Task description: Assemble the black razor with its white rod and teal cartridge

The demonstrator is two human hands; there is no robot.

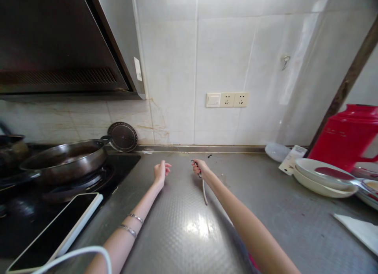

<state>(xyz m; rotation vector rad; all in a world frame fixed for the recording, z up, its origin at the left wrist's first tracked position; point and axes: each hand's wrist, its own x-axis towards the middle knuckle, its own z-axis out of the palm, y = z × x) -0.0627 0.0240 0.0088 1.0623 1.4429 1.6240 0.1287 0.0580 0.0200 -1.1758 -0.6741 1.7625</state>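
Observation:
Over the grey metal counter, my left hand is loosely curled, its fingers a little apart, with nothing visible in it. To its right, my right hand is closed around a thin cable. Dark, wire-like bits of it stick out at the fingers, and a pale grey length of the cable hangs below the hand towards the counter. The palm side of the grip is hidden. A small dark scrap lies on the counter just beyond my right hand.
At left, a steel pan sits on the black stove, with a phone at the near edge and a white cable beside it. White dishes and a red jug stand right. Wall sockets are ahead.

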